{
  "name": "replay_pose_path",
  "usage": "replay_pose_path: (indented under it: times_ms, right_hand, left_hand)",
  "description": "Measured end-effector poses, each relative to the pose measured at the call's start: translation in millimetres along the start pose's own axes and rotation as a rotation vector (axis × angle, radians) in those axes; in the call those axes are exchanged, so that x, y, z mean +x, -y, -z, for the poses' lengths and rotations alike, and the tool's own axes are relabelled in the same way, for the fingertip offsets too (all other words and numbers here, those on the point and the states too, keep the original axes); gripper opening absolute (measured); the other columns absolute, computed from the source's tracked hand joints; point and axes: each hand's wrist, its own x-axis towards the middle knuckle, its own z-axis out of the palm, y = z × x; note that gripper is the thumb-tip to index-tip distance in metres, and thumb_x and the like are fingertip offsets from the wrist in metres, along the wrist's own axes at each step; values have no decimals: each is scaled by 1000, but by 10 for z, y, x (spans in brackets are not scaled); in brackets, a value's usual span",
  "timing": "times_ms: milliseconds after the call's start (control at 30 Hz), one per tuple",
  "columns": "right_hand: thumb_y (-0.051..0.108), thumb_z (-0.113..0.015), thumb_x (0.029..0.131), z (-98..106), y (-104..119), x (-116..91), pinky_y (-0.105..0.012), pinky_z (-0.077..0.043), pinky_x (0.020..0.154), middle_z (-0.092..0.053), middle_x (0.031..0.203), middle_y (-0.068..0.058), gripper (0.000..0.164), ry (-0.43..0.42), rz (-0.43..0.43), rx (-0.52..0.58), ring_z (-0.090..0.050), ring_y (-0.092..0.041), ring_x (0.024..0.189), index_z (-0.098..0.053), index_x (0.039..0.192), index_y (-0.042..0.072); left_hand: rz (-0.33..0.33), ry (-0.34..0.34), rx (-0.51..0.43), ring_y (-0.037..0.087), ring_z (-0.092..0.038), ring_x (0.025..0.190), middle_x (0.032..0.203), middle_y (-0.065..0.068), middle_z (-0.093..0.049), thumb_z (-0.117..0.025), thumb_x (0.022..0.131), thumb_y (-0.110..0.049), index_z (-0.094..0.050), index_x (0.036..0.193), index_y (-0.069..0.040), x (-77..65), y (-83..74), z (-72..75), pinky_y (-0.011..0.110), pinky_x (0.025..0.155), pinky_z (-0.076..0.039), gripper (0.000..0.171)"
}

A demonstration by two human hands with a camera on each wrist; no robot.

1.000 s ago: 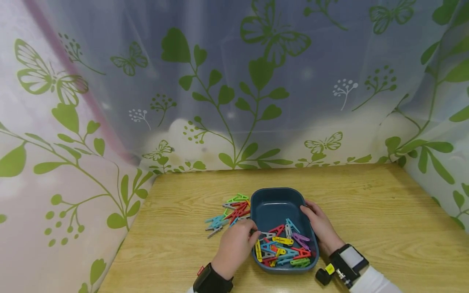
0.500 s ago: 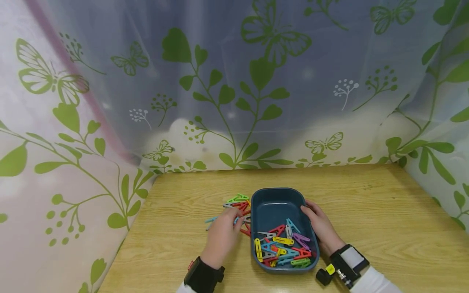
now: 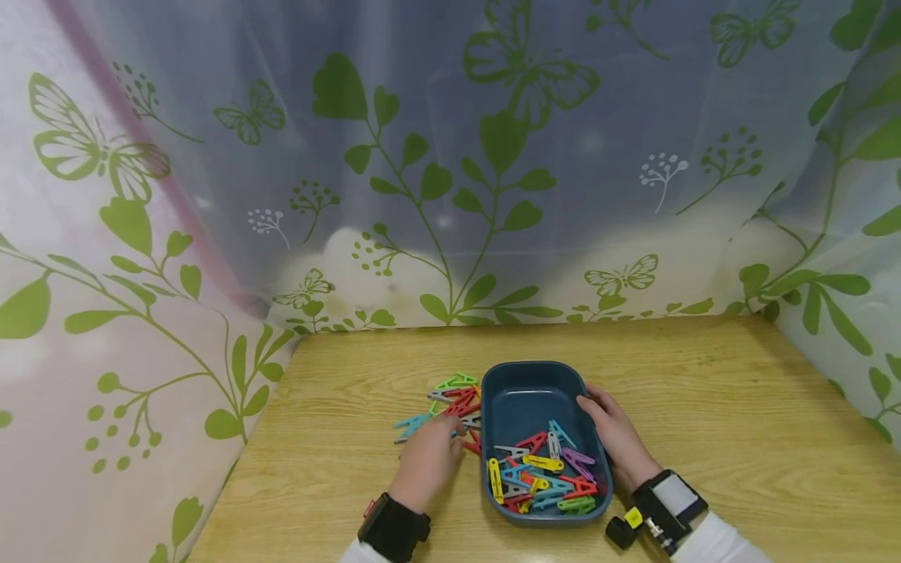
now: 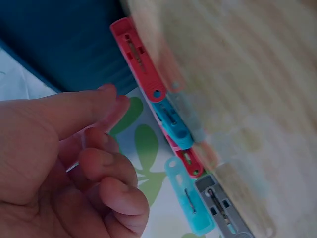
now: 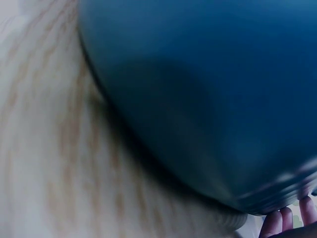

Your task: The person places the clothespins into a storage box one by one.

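Observation:
My left hand point(image 3: 428, 461) is low beside a loose pile of clothespins left of the dark blue basin point(image 3: 517, 414). In the left wrist view its fingers are loosely bent, thumb and forefinger tips close together, with nothing seen between them. Near those fingertips lie a red clothespin point(image 4: 137, 59), a blue clothespin point(image 4: 171, 124), a light-blue clothespin point(image 4: 190, 198) and a grey clothespin point(image 4: 220, 206). My right hand point(image 3: 619, 438) grips the basin's right side, thumb at the rim and fingers along the outer wall. Several mixed-colour clothespins, including a yellow clothespin point(image 3: 543, 464), lie in the basin's near half.
The basin stands on a wooden table point(image 3: 746, 438). Behind the table hangs a curtain point(image 3: 422, 195) printed with leaves and butterflies, which also closes off both sides. A black wrist strap with a small device point(image 3: 622, 532) sits near the basin's lower right corner.
My left hand has gone from the basin's left rim back to the pile on the left and is now a little lower than half a second ago. The right hand and basin stay put.

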Motion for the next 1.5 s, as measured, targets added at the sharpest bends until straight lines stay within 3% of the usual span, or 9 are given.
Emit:
replay_pose_path:
  times_ms: [167,433,733,933,1133,1333,1500]
  right_hand:
    - [41,-44,110,-5,4,7,-54,-34,119,-27,166,-22,67,-2,2,0,-39,-38,145,-21,162,8]
    - [41,-44,110,-11,3,-13,-51,-36,116,-29,164,-22,67,-7,-3,5,-40,-37,143,-20,163,7]
    - [40,-43,110,-1,-5,3,-52,-35,117,-26,165,-23,68,1,5,0,-39,-38,144,-18,163,6]
    - [40,-43,110,4,-7,24,-53,-35,117,-24,166,-23,68,8,7,1,-38,-39,145,-17,163,6]
    - [43,-44,110,-5,-5,2,-46,-40,113,-28,164,-22,69,-4,9,-18,-40,-37,143,-19,163,7]
    - [43,-45,109,-4,-13,11,-49,-37,116,-26,166,-22,69,-6,5,-11,-39,-37,145,-20,163,7]
    - [40,-44,110,-2,-19,21,-51,-35,117,-23,167,-22,68,-1,13,6,-37,-38,146,-18,163,7]
  left_hand:
    - [-14,19,25,24,-73,90,97,6,-74,-78,90,-9,-73,97,-10,-19,1,-16,36,71,-56,9]
    - [-29,26,65,22,-70,82,86,3,-72,-79,86,-6,-71,89,-9,-28,6,-29,34,68,-53,9]
    - [-14,83,84,10,-49,62,70,-4,-52,-77,88,-6,-57,72,-16,-36,9,-32,27,56,-38,27]
    - [0,86,68,10,-50,62,68,-4,-53,-75,89,-5,-58,71,-15,-27,20,-33,27,55,-39,27]
    - [58,20,56,11,-50,61,70,-2,-54,-73,90,-3,-58,73,-12,-62,-38,50,28,51,-39,24]
    - [39,-113,108,14,-58,61,75,1,-58,-77,91,-8,-61,81,-11,-77,-122,167,27,51,-43,18]
    - [32,-168,125,16,-63,65,78,1,-60,-78,91,-12,-64,85,-10,-80,-229,257,28,53,-47,15]
